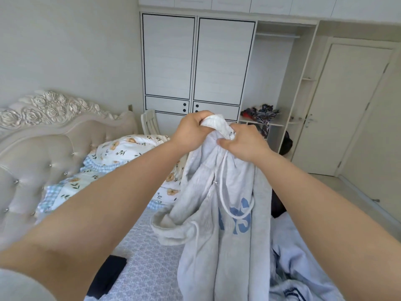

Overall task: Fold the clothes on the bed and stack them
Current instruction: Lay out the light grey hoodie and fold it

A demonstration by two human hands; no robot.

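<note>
My left hand (191, 131) is curled tight around the bunched top of a light grey hoodie (225, 224), fingers wrapped over a white ribbed edge that pokes out above my knuckles. My right hand (243, 142) pinches the same bunch just beside it, thumb pressed against the cloth, so both hands meet at the top of the garment and hold it up in the air above the bed (147, 253). The hoodie hangs down from my grip, its zipper (213, 181) running down the front, a white drawstring (223, 192) looping over blue letters (238, 216) on the chest. Part of it, a rolled cuff or hood edge, I cannot tell which, sags to the left at mid-height.

Below, the bed has a pale patterned sheet. A folded dark garment (108, 274) lies flat on it near my left arm. To the right and near, a light blue garment (303, 263) lies crumpled on the bed, and something black (277, 205) shows just behind the hoodie. Farther left is a floral quilt (121, 153) heaped against a padded headboard (43, 148) with carved roses on top.

On the far wall stands a white wardrobe (195, 61) with black-lined doors. Its open section to the right holds colourful clothes (262, 115) on a shelf. A white door (338, 105) is at far right.
</note>
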